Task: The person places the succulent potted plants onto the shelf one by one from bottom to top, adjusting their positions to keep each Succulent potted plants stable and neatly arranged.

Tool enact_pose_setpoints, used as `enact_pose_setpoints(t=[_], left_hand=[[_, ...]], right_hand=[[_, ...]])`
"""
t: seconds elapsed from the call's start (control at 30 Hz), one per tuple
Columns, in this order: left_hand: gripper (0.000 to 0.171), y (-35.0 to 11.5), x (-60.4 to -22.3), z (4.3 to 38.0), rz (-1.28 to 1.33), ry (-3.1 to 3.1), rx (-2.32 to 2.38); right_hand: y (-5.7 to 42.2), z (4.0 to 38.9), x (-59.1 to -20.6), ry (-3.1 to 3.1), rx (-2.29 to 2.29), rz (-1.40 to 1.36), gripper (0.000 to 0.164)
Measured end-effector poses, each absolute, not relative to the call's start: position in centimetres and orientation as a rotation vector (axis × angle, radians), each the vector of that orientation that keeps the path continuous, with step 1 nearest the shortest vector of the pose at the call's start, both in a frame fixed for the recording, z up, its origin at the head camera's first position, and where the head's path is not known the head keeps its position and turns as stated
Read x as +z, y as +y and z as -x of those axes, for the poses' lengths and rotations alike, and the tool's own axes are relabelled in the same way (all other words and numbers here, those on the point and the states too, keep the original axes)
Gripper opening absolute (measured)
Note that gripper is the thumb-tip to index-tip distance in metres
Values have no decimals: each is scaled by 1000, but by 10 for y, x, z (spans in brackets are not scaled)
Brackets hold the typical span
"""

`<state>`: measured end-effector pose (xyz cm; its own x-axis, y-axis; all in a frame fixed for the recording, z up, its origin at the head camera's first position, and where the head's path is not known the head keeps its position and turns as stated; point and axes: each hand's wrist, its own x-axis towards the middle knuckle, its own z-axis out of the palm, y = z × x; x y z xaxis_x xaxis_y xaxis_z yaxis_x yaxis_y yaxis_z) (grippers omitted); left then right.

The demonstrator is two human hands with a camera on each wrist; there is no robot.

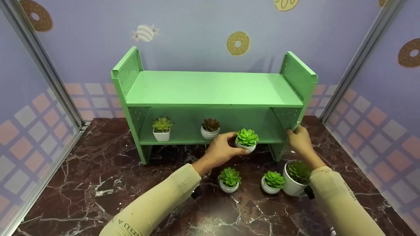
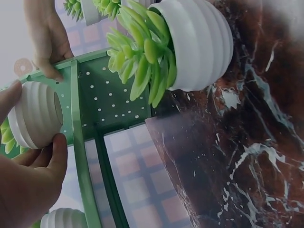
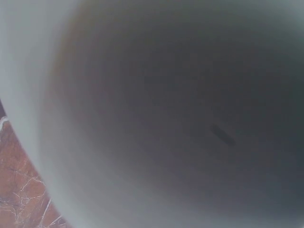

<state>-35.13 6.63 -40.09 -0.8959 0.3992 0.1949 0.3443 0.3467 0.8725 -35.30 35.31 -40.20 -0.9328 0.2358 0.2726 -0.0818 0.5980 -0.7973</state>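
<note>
My left hand [image 1: 221, 150] pinches the white ribbed pot of a bright green potted succulent [image 1: 246, 139], with thumb and fingers on opposite sides. The plant is upright, in front of the lower board of a green shelf [image 1: 210, 88]. In the left wrist view the fingers [image 2: 58, 159] press on the pot wall. At the shelf's right side panel, my right hand [image 1: 300, 142] grips the front edge. On the lower board stand a yellow-green succulent in a square pot [image 1: 162, 128] and a reddish-brown succulent [image 1: 210, 128]. A blurred pale round surface fills most of the right wrist view.
Two small green succulents, one in the middle [image 1: 229, 179] and one farther right [image 1: 272, 182], stand on the dark marbled table [image 1: 108, 196]. A larger white pot with a dark green plant [image 1: 295, 178] is beside the right forearm. Patterned walls enclose the table.
</note>
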Motion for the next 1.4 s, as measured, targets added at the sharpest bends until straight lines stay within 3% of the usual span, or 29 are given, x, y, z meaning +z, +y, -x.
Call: enact_pose_setpoints(t=[1.4], left_hand=[[71, 102, -393, 371, -622, 2629, 1606]], right_hand=[[354, 355, -404, -2483, 1262, 146, 22]])
